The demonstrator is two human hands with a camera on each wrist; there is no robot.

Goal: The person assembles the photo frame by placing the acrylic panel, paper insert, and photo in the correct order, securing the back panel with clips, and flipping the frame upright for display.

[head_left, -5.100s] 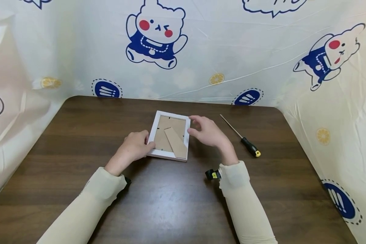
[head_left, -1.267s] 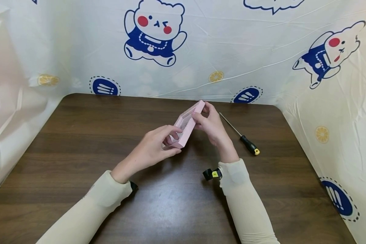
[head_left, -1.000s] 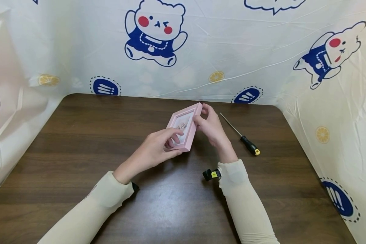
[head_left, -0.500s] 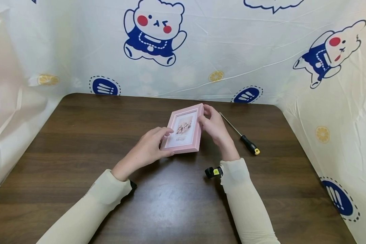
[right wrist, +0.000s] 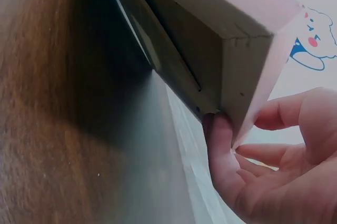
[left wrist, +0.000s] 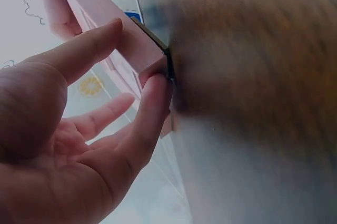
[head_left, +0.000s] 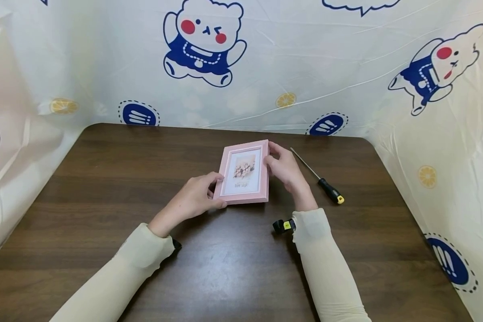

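A pink picture frame [head_left: 244, 172], holding a card with a flower print, faces up over the middle of the table, tilted slightly. My left hand [head_left: 193, 197] holds its lower left corner, thumb on the near edge and a finger on the left side. In the left wrist view the thumb and a fingertip touch the pink edge [left wrist: 113, 16]. My right hand [head_left: 285, 169] pinches the upper right side. The right wrist view shows the hollow back [right wrist: 210, 50] with its support leg standing out, one finger hooked under the rim.
A screwdriver [head_left: 329, 190] with a black and yellow handle lies to the right of my right hand, its shaft pointing to the far edge. A printed curtain [head_left: 265, 53] hangs behind the brown wooden table [head_left: 124, 179]. A black strap device [head_left: 283, 226] sits at my right wrist.
Earlier the frame lay with its brown back up; it has since been turned over. Over the last second it has tilted down flatter, its printed front coming into full view, both hands still holding it.
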